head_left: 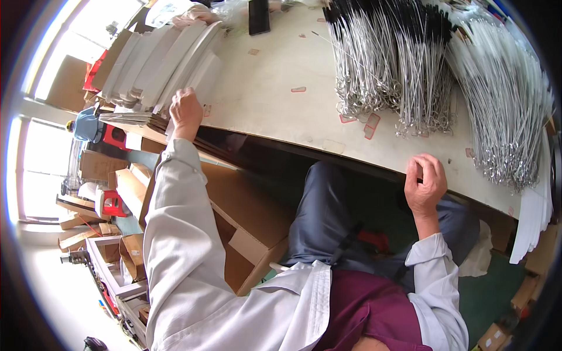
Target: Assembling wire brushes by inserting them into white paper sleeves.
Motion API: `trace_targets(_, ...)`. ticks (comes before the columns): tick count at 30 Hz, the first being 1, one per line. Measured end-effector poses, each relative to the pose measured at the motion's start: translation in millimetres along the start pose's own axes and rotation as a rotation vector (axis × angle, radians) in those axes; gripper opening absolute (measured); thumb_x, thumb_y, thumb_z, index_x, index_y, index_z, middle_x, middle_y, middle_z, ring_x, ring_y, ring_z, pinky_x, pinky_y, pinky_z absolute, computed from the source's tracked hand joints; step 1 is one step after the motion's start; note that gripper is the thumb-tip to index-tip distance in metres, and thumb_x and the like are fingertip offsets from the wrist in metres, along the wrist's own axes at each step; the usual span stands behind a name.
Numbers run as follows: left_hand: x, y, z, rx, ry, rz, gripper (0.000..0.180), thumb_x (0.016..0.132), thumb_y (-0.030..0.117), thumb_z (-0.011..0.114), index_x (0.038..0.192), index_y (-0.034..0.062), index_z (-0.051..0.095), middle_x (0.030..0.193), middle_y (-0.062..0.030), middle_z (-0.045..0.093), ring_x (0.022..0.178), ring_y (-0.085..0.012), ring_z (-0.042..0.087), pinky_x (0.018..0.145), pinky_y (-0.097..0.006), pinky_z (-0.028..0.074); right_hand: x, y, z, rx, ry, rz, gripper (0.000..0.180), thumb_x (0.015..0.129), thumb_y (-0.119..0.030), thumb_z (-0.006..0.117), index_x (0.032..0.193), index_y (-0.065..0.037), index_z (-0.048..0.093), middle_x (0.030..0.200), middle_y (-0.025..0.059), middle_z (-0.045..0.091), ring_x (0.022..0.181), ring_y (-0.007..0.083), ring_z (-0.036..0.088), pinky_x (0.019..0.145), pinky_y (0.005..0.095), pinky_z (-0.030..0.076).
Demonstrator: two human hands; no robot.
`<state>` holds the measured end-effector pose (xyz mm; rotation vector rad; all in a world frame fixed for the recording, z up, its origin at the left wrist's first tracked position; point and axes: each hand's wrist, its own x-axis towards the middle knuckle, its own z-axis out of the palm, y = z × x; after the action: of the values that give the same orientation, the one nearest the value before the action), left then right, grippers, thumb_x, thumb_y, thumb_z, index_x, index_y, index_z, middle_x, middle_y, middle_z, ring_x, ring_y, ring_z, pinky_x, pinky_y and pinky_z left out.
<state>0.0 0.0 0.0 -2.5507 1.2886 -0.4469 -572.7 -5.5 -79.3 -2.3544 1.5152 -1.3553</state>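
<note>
My left hand (186, 111) is closed at the near corner of a stack of white strips or sleeves (170, 61) on the left of the table. Whether its fingers pinch one of them is hidden. Over the table's front edge on the right is my right hand (426, 182), its fingers curled toward the thumb; anything small inside is too hidden to make out. Beyond it lie bundles of thin wire brushes with looped ends and black tips (389, 70). Farther right is a heap of similar wire pieces with whitish tips (503, 105).
The pale table (269, 88) carries a black phone (259, 17) at its far side. Below its front edge stands an open cardboard box (249, 202), left of my legs. More boxes and red stools (112, 203) fill the left. White strips (534, 216) overhang the right edge.
</note>
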Motion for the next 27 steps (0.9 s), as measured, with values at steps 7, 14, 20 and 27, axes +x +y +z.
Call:
trace_targets(7, -44, 47, 17, -0.397, 0.415, 0.323, 0.039, 0.093, 0.022, 0.068, 0.128, 0.0035, 0.064, 0.128, -0.0206, 0.063, 0.12, -0.0379, 0.059, 0.103, -0.046, 0.048, 3, 5, 0, 0.022, 0.069, -0.037, 0.006, 0.083, -0.012, 0.069, 0.086, -0.01, 0.065, 0.094, 0.0074, 0.067, 0.081, 0.0309, 0.067, 0.069, 0.042, 0.055)
trace_targets(14, -112, 163, -14, -0.95, 0.297, 0.476, 0.03, 0.094, 0.017, 0.07, 0.12, 0.0023, 0.07, 0.114, -0.0154, 0.073, 0.105, -0.0293, 0.069, 0.095, -0.04, 0.052, -9, -8, -78, 0.33, 0.063, -0.027, 0.009, 0.083, -0.004, 0.075, 0.085, -0.004, 0.066, 0.09, 0.0086, 0.07, 0.079, 0.0263, 0.069, 0.069, 0.0351, 0.056)
trace_targets(20, -120, 218, -12, -1.107, 0.26, 0.483, 0.029, 0.096, 0.02, 0.067, 0.119, 0.003, 0.071, 0.113, -0.0144, 0.073, 0.104, -0.0283, 0.07, 0.094, -0.039, 0.053, -42, 91, -228, -0.336, 0.312, 0.116, 0.006, 0.084, -0.008, 0.071, 0.09, -0.007, 0.069, 0.092, 0.0088, 0.071, 0.086, 0.0306, 0.068, 0.079, 0.0402, 0.056)
trace_targets(27, -115, 229, 7, -1.065, 0.363, 0.423, 0.028, 0.097, 0.021, 0.066, 0.115, 0.0004, 0.071, 0.112, -0.014, 0.074, 0.103, -0.0281, 0.07, 0.094, -0.039, 0.052, -72, 204, -326, -1.072, 0.036, 0.44, 0.059, 0.081, -0.02, 0.078, 0.132, 0.001, 0.056, 0.135, 0.0195, 0.056, 0.126, 0.0367, 0.051, 0.111, 0.0447, 0.038)
